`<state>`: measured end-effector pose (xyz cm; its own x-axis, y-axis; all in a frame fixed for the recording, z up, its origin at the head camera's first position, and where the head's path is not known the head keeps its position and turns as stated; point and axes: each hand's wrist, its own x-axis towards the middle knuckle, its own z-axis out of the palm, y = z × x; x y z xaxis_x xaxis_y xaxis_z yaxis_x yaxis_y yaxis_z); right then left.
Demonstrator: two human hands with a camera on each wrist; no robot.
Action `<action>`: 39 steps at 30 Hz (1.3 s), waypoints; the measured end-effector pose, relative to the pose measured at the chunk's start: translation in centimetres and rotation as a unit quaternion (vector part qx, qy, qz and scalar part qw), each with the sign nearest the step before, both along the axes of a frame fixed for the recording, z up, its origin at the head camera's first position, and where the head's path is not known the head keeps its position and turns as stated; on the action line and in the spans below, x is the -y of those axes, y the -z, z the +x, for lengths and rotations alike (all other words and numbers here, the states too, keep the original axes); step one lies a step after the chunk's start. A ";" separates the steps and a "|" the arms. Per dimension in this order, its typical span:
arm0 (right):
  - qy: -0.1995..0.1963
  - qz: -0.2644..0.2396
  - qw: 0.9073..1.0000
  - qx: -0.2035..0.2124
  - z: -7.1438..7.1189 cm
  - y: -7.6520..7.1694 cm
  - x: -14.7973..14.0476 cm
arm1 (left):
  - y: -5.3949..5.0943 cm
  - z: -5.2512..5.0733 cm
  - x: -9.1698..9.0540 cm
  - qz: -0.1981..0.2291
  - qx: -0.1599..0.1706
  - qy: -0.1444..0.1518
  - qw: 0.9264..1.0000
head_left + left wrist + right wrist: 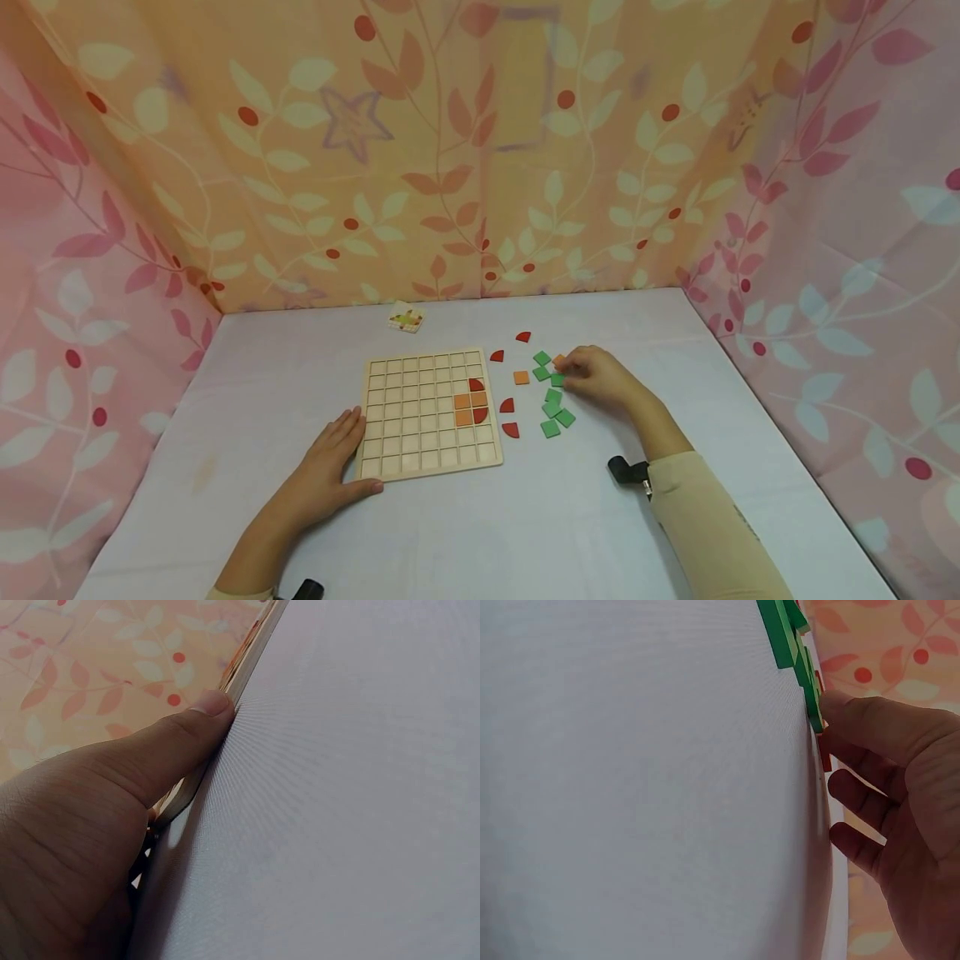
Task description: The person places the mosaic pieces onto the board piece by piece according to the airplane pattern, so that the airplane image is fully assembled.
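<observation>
"Pale wood is forming the gridded board [426,429]; where is it lying?"

"Around the middle of the white tabletop [442,542]. The left hand [330,450] is resting at its side between eight and nine o'clock. Its fingers are lying relaxed against that edge and its thumb is touching the seven o'clock edge, so the hand is released rather than clenched."

"And the right hand [603,377]?"

"It is bending its fingers over loose pieces toward the board's three o'clock. Its fingertips are overlapping an orange tile [558,360] and the edge of a green tile [556,381]. Whether it is grasping either, I cannot tell."

"What is sitting on the grid?"

"Three orange squares [462,402] are filling cells near three o'clock, and two red quarter-rounds [480,416] are sandwiching one of them."

"And off it?"

"Four loose red pieces [507,406] are lying just beyond the board, from two to three o'clock, with an orange piece [521,377] near them. Further out, green squares [552,396] are trailing in a loose string. A patterned card [406,317] is lying between eleven and twelve."
</observation>
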<state>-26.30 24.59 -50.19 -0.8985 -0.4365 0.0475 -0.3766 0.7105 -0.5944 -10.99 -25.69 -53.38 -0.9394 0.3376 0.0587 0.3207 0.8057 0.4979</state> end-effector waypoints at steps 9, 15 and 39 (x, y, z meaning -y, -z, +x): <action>-0.009 0.041 0.999 -0.008 -0.3 0.3 0.3 | 0.0 0.0 0.0 -0.004 0.005 0.000 1.000; -0.011 0.058 0.998 -0.018 -0.3 0.3 0.4 | 0.0 0.0 0.0 -0.002 0.006 0.000 1.000; -0.009 0.006 1.000 -0.025 0.2 -3.1 3.4 | 0.1 -0.1 0.0 -0.003 0.009 -0.005 1.000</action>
<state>-26.12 21.15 -47.12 -0.8870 -0.4536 0.0865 -0.4186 0.7107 -0.5654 -11.05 -25.69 -53.47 -0.9435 0.3290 0.0407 0.3044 0.8114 0.4990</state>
